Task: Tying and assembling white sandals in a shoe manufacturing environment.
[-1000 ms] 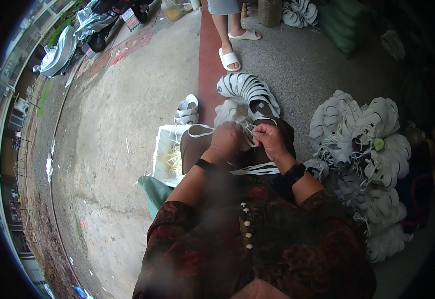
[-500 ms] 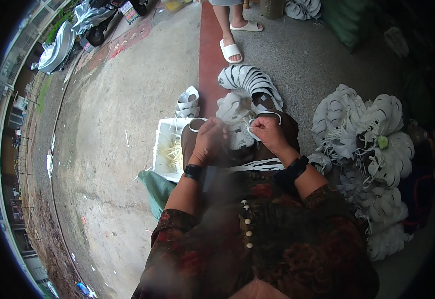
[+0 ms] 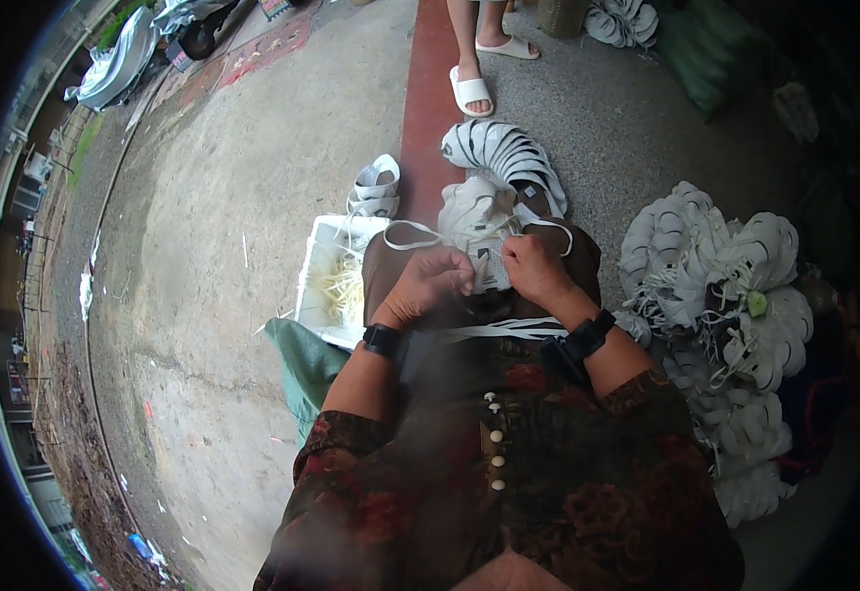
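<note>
We hold a white shoe upper [image 3: 477,236] on our lap, just beyond our knuckles. Our left hand [image 3: 428,286] is curled shut, pinching a flat white lace [image 3: 412,229] that loops out to the left; our right hand [image 3: 536,268] is closed on the upper's edge. To the left sits a white box [image 3: 323,258] of pale stringy strips. A curved fan of stacked white uppers [image 3: 504,153] lies ahead, and a lumpy heap of uppers [image 3: 735,295] lies on the right.
</note>
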The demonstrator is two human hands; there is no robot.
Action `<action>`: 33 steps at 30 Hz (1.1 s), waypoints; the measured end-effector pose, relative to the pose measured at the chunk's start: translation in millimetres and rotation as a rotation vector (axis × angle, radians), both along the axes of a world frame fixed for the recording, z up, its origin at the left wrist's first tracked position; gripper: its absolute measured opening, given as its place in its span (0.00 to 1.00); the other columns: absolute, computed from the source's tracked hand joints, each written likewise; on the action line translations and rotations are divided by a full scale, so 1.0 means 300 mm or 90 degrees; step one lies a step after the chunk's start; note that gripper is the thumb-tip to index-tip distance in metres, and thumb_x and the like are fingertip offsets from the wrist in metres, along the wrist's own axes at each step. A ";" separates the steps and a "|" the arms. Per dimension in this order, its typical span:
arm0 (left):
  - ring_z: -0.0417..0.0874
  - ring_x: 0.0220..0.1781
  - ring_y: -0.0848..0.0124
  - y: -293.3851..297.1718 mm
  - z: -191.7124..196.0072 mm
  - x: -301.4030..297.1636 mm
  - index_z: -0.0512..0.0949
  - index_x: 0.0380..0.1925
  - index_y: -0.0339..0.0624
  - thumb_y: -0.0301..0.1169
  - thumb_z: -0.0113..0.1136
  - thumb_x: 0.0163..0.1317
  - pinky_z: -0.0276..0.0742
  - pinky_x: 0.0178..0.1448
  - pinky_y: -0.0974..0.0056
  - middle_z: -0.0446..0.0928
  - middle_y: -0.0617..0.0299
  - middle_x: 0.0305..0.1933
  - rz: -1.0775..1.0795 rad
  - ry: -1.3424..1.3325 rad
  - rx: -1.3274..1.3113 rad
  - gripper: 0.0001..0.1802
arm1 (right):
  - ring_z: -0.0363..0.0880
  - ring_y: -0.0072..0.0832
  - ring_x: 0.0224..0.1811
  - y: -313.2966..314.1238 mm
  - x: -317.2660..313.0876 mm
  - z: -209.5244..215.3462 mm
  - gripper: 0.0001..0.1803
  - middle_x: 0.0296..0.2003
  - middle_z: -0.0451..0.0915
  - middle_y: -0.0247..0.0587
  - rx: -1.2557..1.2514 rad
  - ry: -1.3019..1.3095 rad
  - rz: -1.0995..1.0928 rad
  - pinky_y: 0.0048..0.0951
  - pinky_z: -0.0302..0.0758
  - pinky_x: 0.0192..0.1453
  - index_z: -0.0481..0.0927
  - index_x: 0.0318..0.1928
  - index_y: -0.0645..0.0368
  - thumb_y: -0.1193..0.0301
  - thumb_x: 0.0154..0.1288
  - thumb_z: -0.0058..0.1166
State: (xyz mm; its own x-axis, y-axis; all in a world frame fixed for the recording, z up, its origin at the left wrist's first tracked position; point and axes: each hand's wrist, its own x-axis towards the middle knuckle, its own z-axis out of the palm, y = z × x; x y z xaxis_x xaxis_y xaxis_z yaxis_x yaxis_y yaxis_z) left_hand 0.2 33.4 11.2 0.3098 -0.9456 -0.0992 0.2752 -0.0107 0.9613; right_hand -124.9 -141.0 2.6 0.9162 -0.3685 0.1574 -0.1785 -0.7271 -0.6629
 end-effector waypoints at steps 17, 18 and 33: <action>0.78 0.32 0.77 -0.006 -0.013 0.024 0.78 0.31 0.36 0.26 0.58 0.61 0.73 0.38 0.73 0.79 0.62 0.29 -0.063 0.043 0.000 0.04 | 0.77 0.41 0.25 -0.038 0.012 -0.006 0.04 0.21 0.75 0.51 0.137 0.031 0.069 0.33 0.70 0.31 0.74 0.27 0.65 0.76 0.53 0.53; 0.78 0.32 0.76 -0.008 -0.020 0.029 0.77 0.31 0.36 0.26 0.58 0.61 0.73 0.38 0.73 0.79 0.62 0.29 -0.018 0.047 -0.023 0.04 | 0.77 0.42 0.26 -0.034 0.016 -0.010 0.04 0.22 0.75 0.50 0.107 0.021 0.070 0.34 0.70 0.31 0.74 0.27 0.65 0.76 0.53 0.53; 0.78 0.35 0.77 -0.136 -0.007 0.038 0.73 0.41 0.39 0.23 0.57 0.60 0.74 0.41 0.73 0.79 0.61 0.34 0.276 -0.011 0.043 0.09 | 0.76 0.49 0.26 0.033 0.020 0.026 0.04 0.20 0.74 0.52 -0.121 -0.050 0.076 0.44 0.71 0.29 0.73 0.29 0.60 0.77 0.52 0.55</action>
